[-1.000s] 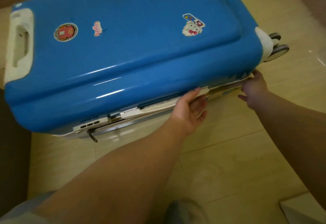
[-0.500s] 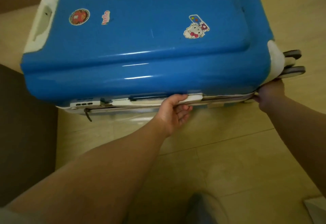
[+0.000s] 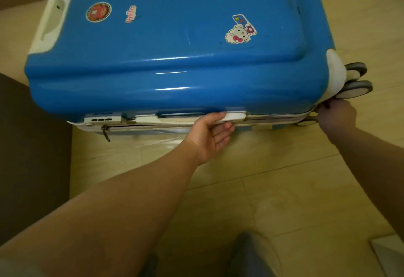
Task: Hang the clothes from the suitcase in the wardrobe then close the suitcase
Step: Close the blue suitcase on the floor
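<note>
Blue suitcase [image 3: 175, 47] flat on beige tile floor [image 3: 284, 189], dark furniture [image 3: 32, 156] at left. Left grip [image 3: 209, 134] curled round handle [image 3: 235, 116]. Right grip [image 3: 336, 116] at corner by 2 wheels [image 3: 355, 89], closure unclear.

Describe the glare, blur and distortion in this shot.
Head view: dim, warm light; white glare streaks cross the blue suitcase on its glossy near shoulder; the wide lens bows its edges; the white end handle at the left looks soft; the right hand sits in deeper shade than the left hand.
</note>
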### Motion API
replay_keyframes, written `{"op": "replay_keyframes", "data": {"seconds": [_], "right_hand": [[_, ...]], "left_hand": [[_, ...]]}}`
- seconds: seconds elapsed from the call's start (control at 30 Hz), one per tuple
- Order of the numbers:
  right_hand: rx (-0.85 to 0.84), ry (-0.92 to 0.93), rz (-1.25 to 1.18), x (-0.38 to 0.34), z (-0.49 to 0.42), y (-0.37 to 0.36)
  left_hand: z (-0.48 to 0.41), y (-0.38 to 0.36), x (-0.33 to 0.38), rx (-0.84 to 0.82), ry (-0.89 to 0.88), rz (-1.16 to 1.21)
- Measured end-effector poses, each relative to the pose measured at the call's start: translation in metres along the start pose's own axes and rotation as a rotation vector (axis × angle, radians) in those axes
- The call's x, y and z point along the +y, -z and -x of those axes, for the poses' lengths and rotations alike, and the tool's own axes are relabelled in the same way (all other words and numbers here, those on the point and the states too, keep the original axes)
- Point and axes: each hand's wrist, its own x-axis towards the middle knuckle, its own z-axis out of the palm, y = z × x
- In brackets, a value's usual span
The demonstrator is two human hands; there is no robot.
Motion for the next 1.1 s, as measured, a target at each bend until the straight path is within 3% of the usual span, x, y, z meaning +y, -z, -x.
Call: {"op": "replay_keyframes", "data": {"seconds": [0.13, 0.37, 0.6, 1.1], "right_hand": [[0.014, 0.109, 0.258, 0.002, 0.005, -0.001], [0.055, 0.184, 0.458, 0.011, 0.020, 0.004], [0.025, 0.187, 0.413, 0.013, 0.056, -0.001], [0.005, -0.153, 0.145, -0.031, 0.118, -0.030]], "left_hand": [[0.005, 0.005, 0.001, -0.032, -0.024, 0.094], [0.005, 0.003, -0.002, -0.025, -0.055, 0.198], [0.010, -0.001, -0.003, -0.015, -0.065, 0.216], [0.022, 0.007, -0.008, -0.025, -0.044, 0.172]]}}
